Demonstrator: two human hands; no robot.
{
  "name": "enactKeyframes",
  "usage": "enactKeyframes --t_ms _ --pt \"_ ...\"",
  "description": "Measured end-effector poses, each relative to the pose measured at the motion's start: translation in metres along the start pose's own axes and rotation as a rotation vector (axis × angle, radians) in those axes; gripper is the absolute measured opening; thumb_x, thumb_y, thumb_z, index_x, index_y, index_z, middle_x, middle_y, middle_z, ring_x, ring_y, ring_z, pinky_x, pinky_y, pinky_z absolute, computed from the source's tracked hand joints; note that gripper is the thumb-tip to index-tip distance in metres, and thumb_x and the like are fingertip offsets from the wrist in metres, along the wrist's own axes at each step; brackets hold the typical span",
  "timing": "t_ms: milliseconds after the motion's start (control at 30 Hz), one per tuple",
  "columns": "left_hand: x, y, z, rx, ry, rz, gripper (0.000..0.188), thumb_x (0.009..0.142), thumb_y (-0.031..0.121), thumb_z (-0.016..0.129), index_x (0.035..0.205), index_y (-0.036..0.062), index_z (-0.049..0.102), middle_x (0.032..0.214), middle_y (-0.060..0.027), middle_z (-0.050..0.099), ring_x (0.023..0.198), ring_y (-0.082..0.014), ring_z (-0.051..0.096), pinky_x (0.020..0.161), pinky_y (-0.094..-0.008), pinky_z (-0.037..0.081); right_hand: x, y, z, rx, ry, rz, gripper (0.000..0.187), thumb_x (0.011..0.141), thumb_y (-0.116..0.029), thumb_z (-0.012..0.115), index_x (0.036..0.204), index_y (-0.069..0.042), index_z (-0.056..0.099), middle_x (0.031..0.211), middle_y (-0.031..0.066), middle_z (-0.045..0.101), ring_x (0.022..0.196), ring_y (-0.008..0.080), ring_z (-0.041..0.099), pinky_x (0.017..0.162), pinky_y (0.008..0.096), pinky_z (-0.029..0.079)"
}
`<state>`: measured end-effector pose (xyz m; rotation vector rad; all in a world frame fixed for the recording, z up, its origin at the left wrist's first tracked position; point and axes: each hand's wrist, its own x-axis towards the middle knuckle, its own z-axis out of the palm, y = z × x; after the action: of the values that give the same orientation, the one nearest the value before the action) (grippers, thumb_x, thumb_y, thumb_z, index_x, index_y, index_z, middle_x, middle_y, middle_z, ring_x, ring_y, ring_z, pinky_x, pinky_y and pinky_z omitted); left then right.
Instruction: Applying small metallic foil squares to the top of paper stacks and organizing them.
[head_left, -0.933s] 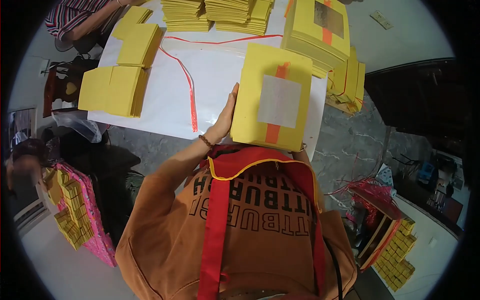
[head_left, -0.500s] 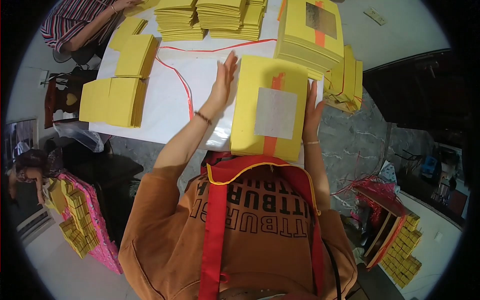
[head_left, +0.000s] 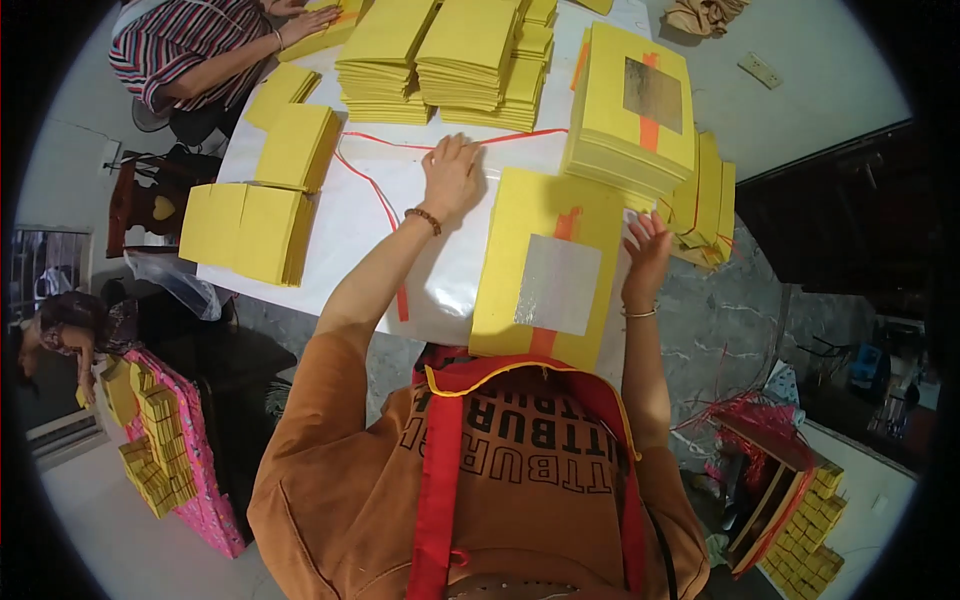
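Note:
On the white-topped table a stack of yellow paper sheets (head_left: 495,290) stands right in front of me. A silvery square label (head_left: 560,285) and an orange-red stripe mark its top. My left hand (head_left: 453,180), beaded bracelet at the wrist, reaches past the stack's far left corner. Its fingers are apart and slightly bent, over a thin red strap (head_left: 525,135) lying across the table; whether they grip it cannot be made out. To the right of the stack, my right hand (head_left: 648,262) is raised with fingers spread, holding nothing.
A taller labelled yellow stack (head_left: 610,110) stands behind mine. Yellow bundles (head_left: 385,50) fill the far side, others (head_left: 250,225) the left. A co-worker's hand (head_left: 310,22) rests on yellow paper at the far left. Tied bundles (head_left: 705,190) stand off the right edge.
My left hand has moved from beside the stack to the red strap. My right hand has come away from the stack's right side. The whole view has shifted slightly.

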<state>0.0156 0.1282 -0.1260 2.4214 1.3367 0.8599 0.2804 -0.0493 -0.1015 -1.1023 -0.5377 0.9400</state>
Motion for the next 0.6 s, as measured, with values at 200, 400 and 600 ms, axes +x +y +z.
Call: enactKeyframes --t_ms 200,400,600 --pt "0.006 -0.034 -0.001 0.455 -0.111 -0.033 0.017 0.083 0.021 0.052 0.096 0.0108 0.056 0.092 -0.0101 0.062 0.087 -0.0279 0.055 0.082 -0.0503 0.034 0.065 0.023 -0.045 -0.377 0.43 0.039 0.042 0.093 -0.039 0.043 0.107 -0.002 0.057 0.104 0.0039 0.058 0.095 0.0132 0.05 0.085 0.0265 0.038" --pt "0.066 -0.005 -0.049 -0.338 -0.621 -0.305 0.026 0.081 0.015 0.057 0.105 0.008 0.055 0.069 -0.0056 0.059 0.056 -0.0177 0.054 0.051 -0.0305 0.04 0.127 0.031 -0.077 -0.511 0.252 0.374 0.056 0.089 -0.053 0.039 0.107 -0.003 0.058 0.105 0.0069 0.057 0.093 0.0179 0.05 0.08 0.0278 0.038" --pt "0.175 0.086 -0.154 -0.842 -0.652 -0.327 0.024 0.083 0.009 0.056 0.106 0.0021 0.057 0.067 0.0002 0.054 0.051 -0.0047 0.045 0.045 -0.0195 0.035 0.188 0.027 -0.074 -0.357 0.179 0.583 0.075 0.082 -0.067 0.034 0.129 -0.009 0.045 0.12 0.0106 0.052 0.103 0.0228 0.049 0.08 0.0276 0.04"
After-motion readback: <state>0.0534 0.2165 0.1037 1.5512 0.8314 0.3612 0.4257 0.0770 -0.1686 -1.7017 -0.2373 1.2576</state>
